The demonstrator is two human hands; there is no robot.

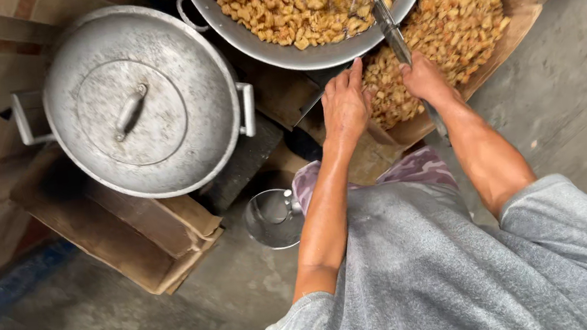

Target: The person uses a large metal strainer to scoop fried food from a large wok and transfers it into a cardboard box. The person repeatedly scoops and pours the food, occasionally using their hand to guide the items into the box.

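1. My right hand is wrapped around the long grey metal handle of the wire skimmer, fingers clamped shut on it just above the cardboard tray of golden fried pieces.
2. My left hand lies flat and open, fingers together and pointing forward, resting at the rim of the wide steel frying bowl; it grips nothing.
3. The skimmer's long axis runs from my right fist up and slightly left, its mesh head buried among the fried pieces and oil in the bowl.
4. To do this well, I judge I should keep the grip firm and low on the handle, lift level, let oil drain, and keep the left hand clear of the hot rim.
5. The big lidded aluminium pot sits well apart to my left, and a small shiny metal cup is on the floor beside my knee.
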